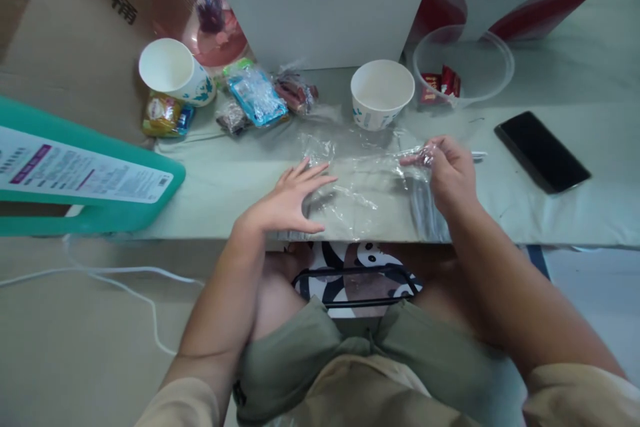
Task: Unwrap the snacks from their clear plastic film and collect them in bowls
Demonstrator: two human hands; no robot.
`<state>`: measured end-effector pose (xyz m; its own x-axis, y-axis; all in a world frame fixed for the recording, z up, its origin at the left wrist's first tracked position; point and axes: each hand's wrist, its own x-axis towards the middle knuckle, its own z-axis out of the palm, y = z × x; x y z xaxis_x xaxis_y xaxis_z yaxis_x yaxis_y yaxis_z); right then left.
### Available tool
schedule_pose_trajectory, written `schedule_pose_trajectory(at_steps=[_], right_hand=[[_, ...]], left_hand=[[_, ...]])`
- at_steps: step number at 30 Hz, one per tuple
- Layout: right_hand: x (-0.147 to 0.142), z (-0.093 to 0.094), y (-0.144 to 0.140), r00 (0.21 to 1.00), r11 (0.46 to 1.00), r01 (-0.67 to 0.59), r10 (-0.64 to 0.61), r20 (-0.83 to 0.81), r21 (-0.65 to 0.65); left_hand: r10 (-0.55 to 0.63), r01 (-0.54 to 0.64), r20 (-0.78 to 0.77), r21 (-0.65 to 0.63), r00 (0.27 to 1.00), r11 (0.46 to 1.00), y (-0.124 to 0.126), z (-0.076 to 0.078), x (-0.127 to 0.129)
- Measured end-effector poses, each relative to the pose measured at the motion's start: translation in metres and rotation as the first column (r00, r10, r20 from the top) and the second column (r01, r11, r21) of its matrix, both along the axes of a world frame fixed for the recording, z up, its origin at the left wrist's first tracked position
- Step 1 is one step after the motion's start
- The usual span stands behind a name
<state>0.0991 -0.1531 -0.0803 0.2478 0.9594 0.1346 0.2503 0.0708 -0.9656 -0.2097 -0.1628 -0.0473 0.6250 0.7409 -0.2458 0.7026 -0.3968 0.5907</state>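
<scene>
A clear plastic bag [360, 177] lies spread on the cloth-covered table in front of me. My left hand [300, 200] rests at the bag's left side, palm down, fingers stretched and spread, gripping nothing. At the bag's right end, my right hand [450, 170] is closed with its thumb and fingers pinching the film. Beneath that hand is a folded stack of clear plastic [426, 210], partly covered by it. A thin pale stick-like thing [479, 156] shows just beyond the right hand; most of it is hidden.
Behind the bag stand a paper cup [376, 97] and a clear bowl [465, 70] with red packets. Wrapped snacks [255, 93] and another, tilted paper cup [173, 73] lie left. A phone [543, 150] lies right. A green container [95, 193] juts in from the left; boxes [325, 0] stand behind.
</scene>
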Motion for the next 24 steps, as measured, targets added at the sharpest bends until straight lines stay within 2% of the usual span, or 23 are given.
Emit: schedule_pose_trajectory(at_steps=[2,4,7,9,10,11,12,14,15,16,18,20,22,24], right_hand=[[-0.004,0.000,-0.005,0.993,0.992,0.116,-0.117,-0.022,-0.042],[-0.009,-0.003,-0.012,0.979,0.978,0.179,-0.188,-0.078,-0.103],[-0.016,-0.007,-0.022,0.973,0.980,0.160,-0.176,-0.149,-0.115],[-0.017,-0.010,-0.024,0.981,0.990,0.133,-0.139,-0.137,-0.056],[-0.016,-0.010,-0.025,0.985,0.992,0.121,-0.123,-0.125,-0.027],[-0.015,-0.011,-0.025,0.987,0.994,0.110,-0.110,-0.116,-0.008],[-0.013,-0.011,-0.025,0.989,0.995,0.102,-0.101,-0.108,0.002],[-0.008,-0.010,-0.025,0.994,0.995,0.097,-0.097,-0.058,0.000],[-0.005,-0.009,-0.026,0.995,0.995,0.100,-0.100,-0.007,-0.015],[-0.002,-0.008,-0.027,0.993,0.994,0.103,-0.101,0.055,-0.036],[0.001,-0.005,-0.027,0.981,0.990,0.114,-0.100,0.164,-0.078],[0.003,-0.003,-0.026,0.960,0.987,0.128,-0.099,0.262,-0.097],[0.004,-0.003,-0.023,0.929,0.984,0.143,-0.098,0.356,-0.104],[0.005,-0.004,-0.018,0.894,0.978,0.171,-0.102,0.437,-0.121]], left_hand=[[0.007,0.005,-0.103,0.110,0.995,0.994,-0.009,-0.005,0.014],[0.017,0.009,-0.104,0.242,0.994,0.970,-0.016,-0.012,0.025],[-0.010,-0.029,0.094,0.399,0.996,0.917,-0.016,-0.025,0.033],[0.037,-0.182,0.350,0.392,0.936,0.902,-0.010,-0.030,0.030],[0.109,-0.303,0.499,0.328,0.859,0.895,-0.006,-0.031,0.029],[0.213,-0.434,0.638,0.212,0.740,0.875,-0.003,-0.031,0.027],[0.334,-0.544,0.737,0.053,0.587,0.838,0.001,-0.029,0.026],[0.563,-0.643,0.775,-0.280,0.287,0.713,0.006,-0.024,0.026],[0.654,-0.653,0.732,-0.402,0.192,0.642,0.009,-0.022,0.026],[0.725,-0.659,0.673,-0.482,0.143,0.578,0.011,-0.019,0.027],[0.813,-0.693,0.567,-0.535,0.128,0.483,0.014,-0.017,0.027],[0.858,-0.772,0.487,-0.480,0.161,0.417,0.017,-0.017,0.024],[0.885,-0.868,0.382,-0.306,0.264,0.391,0.020,-0.020,0.018],[0.890,-0.906,0.218,-0.048,0.401,0.420,0.022,-0.021,0.012]])
